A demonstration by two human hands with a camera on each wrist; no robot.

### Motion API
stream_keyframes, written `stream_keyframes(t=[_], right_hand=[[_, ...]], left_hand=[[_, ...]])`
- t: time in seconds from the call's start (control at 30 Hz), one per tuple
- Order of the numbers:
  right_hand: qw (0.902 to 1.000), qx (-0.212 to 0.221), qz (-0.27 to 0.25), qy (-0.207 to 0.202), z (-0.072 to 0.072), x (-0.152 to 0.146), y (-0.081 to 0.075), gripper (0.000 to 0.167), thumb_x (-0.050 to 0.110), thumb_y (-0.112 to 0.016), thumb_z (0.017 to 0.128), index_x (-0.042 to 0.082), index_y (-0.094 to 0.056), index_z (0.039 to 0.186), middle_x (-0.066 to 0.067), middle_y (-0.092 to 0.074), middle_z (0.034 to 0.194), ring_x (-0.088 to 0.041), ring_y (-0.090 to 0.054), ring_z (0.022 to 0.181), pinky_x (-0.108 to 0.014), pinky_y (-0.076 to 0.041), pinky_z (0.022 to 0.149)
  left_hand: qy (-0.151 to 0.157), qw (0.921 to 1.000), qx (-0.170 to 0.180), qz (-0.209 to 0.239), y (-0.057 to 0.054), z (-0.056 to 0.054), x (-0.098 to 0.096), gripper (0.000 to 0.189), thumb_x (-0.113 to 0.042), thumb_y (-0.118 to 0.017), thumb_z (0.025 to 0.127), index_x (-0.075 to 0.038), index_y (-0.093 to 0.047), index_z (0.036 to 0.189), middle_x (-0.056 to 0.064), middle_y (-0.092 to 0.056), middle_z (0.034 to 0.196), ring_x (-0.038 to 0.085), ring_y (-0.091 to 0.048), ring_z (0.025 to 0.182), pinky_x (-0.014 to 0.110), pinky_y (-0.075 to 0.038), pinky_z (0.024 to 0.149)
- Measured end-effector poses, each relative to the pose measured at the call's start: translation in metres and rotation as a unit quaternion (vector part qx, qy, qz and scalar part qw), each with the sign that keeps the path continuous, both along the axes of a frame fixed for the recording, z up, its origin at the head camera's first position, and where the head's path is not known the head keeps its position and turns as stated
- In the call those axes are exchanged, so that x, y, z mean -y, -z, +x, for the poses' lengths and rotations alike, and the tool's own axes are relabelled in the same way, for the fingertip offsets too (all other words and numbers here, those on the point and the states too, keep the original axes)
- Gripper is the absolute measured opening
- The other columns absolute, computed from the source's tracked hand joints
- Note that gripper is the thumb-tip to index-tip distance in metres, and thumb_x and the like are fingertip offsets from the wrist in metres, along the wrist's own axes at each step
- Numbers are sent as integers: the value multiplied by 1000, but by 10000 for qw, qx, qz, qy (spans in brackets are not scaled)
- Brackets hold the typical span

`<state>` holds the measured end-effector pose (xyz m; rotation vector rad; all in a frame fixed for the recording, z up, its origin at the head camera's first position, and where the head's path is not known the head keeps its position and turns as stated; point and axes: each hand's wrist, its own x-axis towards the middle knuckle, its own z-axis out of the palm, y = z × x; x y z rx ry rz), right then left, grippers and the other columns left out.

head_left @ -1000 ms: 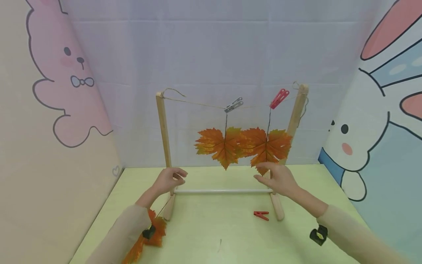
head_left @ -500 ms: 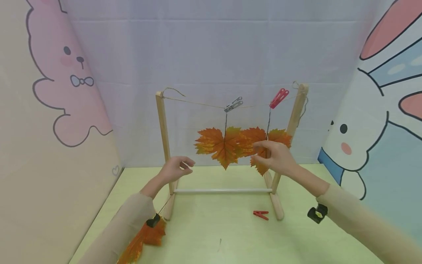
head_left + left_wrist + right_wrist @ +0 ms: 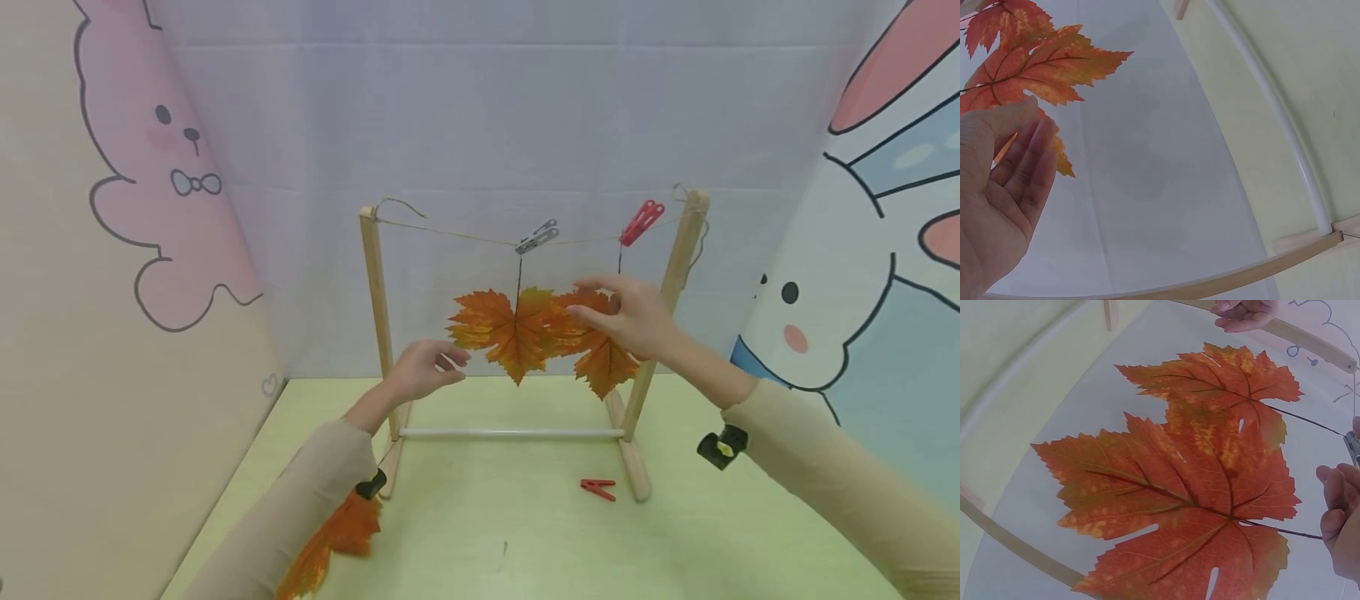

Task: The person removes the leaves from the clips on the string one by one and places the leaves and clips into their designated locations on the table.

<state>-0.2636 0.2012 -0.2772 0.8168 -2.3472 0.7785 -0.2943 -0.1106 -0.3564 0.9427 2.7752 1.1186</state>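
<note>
Two orange leaves hang by their stems inside the wooden frame (image 3: 377, 292), off the string (image 3: 457, 235) tied across its posts: the left leaf (image 3: 504, 329) under the grey clip (image 3: 536, 238), the right leaf (image 3: 606, 362) under the pink-red clip (image 3: 642, 222), nearer the frame's right post. Third leaf (image 3: 351, 527) lies on the table (image 3: 450, 542) by the frame's left foot, partly behind a sleeve. Loose red clip (image 3: 597, 488) on the table, just inside the frame's right foot.

Left hand (image 3: 427, 369) is beside the frame's left post, fingers loosely bent, apparently nothing held. Right hand (image 3: 637, 317) is before the frame's right side, thumb and fingers apart, overlapping the right leaf from the head view; contact can't be told, no grip seen.

Leaves look light, thin, floppy, probably easy to crease; stem is likely the best hold. Clips look stiff, likely springy; pinch the handle ends. No containers visible.
</note>
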Motion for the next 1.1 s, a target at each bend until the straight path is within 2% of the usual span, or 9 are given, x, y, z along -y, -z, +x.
stream_keyframes(t=[0.1,0.2,0.33,0.5,0.77,0.87,1.1], right_hand=[[9997,117,-197,63,-2,0,-10,31,15,-73,76,5,-65,105,-3,-59,63,-7,-32,38,-23,-25,37],[9994,98,-286,146,-7,0,-17,31,17,-72,78,5,-65,105,-7,-66,80,-4,-31,38,-23,-26,37],[9990,-7,-404,193,-12,-1,-25,32,18,-72,78,6,-65,107,-9,-66,94,-4,-32,39,-21,-29,39],[9984,-16,-502,249,-14,0,-34,31,18,-71,78,6,-65,107,-8,-66,94,-6,-34,39,-20,-28,38],[9980,-198,-572,162,-13,6,-46,31,18,-71,79,5,-65,106,-8,-66,94,-5,-36,43,-17,-30,41],[9977,-272,-602,145,-14,7,-50,30,17,-70,79,5,-65,106,-8,-66,94,-6,-35,43,-17,-30,42],[9982,-249,-433,338,-22,11,-60,35,18,-69,80,5,-63,112,-9,-65,97,-5,-35,42,-18,-31,41]], left_hand=[[-55,10000,5,-72,-5,0,-6,21,-8,-67,81,-4,-67,101,9,-66,99,17,-64,82,28,-51,70],[-90,9999,-40,-115,-11,-2,-10,19,-9,-67,81,-4,-67,99,7,-67,96,17,-64,82,29,-51,71],[-22,9999,-100,-62,-20,-5,-15,17,-9,-67,80,-5,-68,97,6,-66,96,16,-64,81,29,-51,71],[131,9992,-355,93,-32,-5,-21,16,-8,-68,80,-5,-67,95,5,-66,94,15,-63,79,29,-51,70],[-34,9998,-159,94,-46,-6,-32,21,-8,-67,81,-5,-66,101,6,-65,100,18,-62,86,28,-50,73],[-29,9997,-198,169,-51,-7,-37,23,-10,-67,81,-5,-66,104,5,-64,101,17,-61,86,28,-50,73],[-3,9979,-189,619,-62,-12,-49,26,-11,-67,81,-7,-64,107,4,-65,100,15,-60,84,27,-49,73]])
